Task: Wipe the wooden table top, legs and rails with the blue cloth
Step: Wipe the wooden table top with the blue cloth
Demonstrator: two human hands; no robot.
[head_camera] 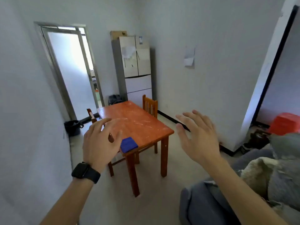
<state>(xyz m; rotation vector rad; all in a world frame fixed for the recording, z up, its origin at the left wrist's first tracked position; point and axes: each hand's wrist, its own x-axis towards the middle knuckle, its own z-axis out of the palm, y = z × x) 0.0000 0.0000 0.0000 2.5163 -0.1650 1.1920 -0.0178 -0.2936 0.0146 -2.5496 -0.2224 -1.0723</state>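
A wooden table (138, 122) with an orange-brown top stands in the middle of the room, some steps ahead of me. Pale smears mark its top. A folded blue cloth (128, 145) lies on its near left corner. My left hand (101, 142), with a black watch on the wrist, is raised in the air with fingers spread, in front of the table's left side and holding nothing. My right hand (198, 135) is raised to the right of the table, fingers straight and spread, also holding nothing.
A wooden chair (150, 105) stands at the table's far right, another chair (90, 115) at its left. A fridge (135, 69) is behind, a doorway (73, 70) at left, a black bag (73, 127) by the wall, a grey sofa (243, 184) at near right.
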